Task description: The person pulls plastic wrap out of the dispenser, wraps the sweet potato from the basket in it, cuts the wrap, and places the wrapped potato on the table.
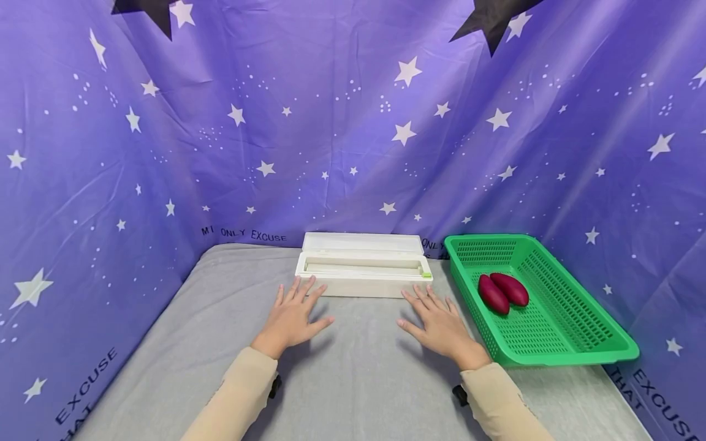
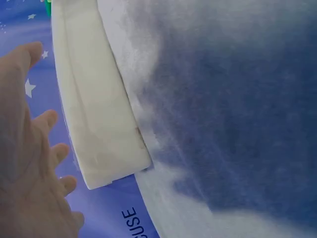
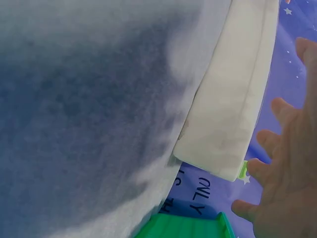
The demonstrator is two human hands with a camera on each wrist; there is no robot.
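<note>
A long white box (image 1: 364,286) with its lid raised lies at the back of the table; a small green piece (image 1: 427,275) sits at its right end. My left hand (image 1: 295,317) is spread palm down before the box's left end, fingertips overlapping its front edge in the head view. Opposite it, my right hand (image 1: 438,324) is spread the same way before the right end. Neither hand holds anything. In the left wrist view the box (image 2: 99,99) lies beyond the spread fingers (image 2: 59,153); the right wrist view shows the box (image 3: 223,109) likewise beside the fingers (image 3: 267,141).
To the right stands a green perforated basket (image 1: 584,294) holding two dark red oblong tubers, one on the left (image 1: 493,295) and one on the right (image 1: 512,289). A grey cloth (image 1: 353,380) covers the table. Purple star-printed curtains (image 1: 331,122) enclose the back and sides.
</note>
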